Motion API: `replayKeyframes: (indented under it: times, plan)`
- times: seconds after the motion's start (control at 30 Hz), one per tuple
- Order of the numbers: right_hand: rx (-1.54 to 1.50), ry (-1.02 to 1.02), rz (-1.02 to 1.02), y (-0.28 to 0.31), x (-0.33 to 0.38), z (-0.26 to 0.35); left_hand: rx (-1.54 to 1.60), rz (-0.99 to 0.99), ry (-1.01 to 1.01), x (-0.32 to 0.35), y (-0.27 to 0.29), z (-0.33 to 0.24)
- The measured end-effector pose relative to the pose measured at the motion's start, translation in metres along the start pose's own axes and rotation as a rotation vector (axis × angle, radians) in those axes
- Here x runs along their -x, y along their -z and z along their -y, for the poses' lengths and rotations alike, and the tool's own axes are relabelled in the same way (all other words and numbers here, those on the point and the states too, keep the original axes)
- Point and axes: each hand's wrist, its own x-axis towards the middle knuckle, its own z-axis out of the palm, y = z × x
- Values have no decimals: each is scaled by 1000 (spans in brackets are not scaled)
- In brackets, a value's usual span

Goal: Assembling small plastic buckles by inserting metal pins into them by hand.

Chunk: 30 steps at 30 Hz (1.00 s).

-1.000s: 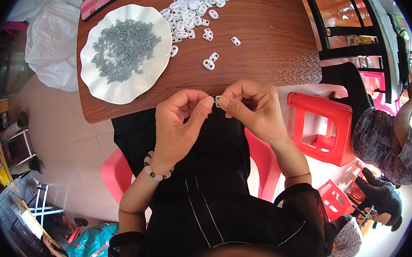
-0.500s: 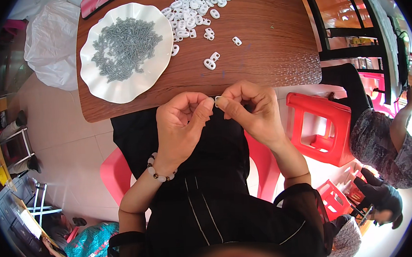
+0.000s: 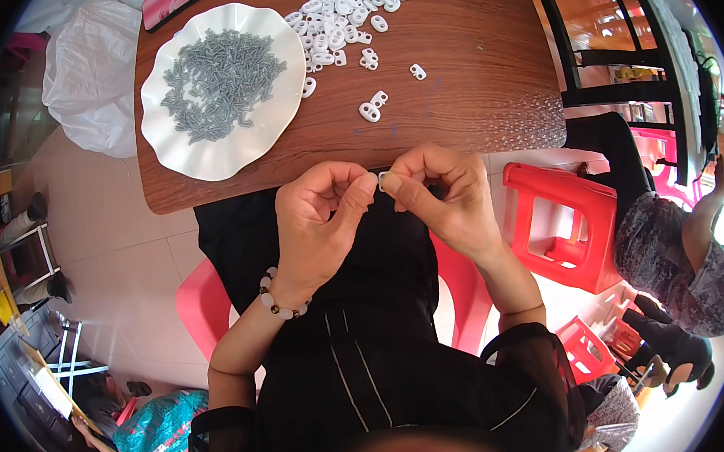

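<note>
Both my hands meet just off the table's near edge, above my lap. My right hand [image 3: 439, 191] pinches a small white plastic cord lock piece [image 3: 382, 177] between thumb and forefinger; only a bit of it shows. Thumb and forefinger of my left hand [image 3: 323, 216] are closed right beside it, and whatever they hold is hidden. Ahead lie loose white cord lock pieces [image 3: 369, 112], oval with two holes, and a larger pile of them [image 3: 339, 18] farther back. On the left, a white wavy-rimmed plate [image 3: 202, 166] bears many tiny grey springs [image 3: 222, 80].
The brown wooden table [image 3: 486, 74] ends just beyond my hands. A pink flat case [image 3: 174, 4] lies at its far left. A white plastic bag [image 3: 92, 85] hangs left. Red stools [image 3: 559, 221] and a seated person [image 3: 675, 254] are at right.
My hands keep almost the same place and pinch. At the right, the seated person's arm and another person lower down have shifted slightly.
</note>
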Motion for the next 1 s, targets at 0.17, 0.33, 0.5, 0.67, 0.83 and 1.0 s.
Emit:
replayKeyframes:
  times: [0.17,0.33,0.5,0.67,0.83,1.0]
  plan:
    - [-6,4,11,-1,-1,-3,2,3,12,0,1,2]
    - [-44,-4,9,-1,-1,-4,21,-3,37,0,2,3]
    - [-45,-11,14,-2,-2,-5,36,-15,37,-1,1,4]
    - [-42,-28,14,-3,-3,-6,30,-10,45,-1,4,4]
    - [-98,-30,-12,-1,-3,-3,61,-16,12,-3,1,1]
    - [-129,-16,-37,1,-5,-4,125,3,-5,-7,0,0]
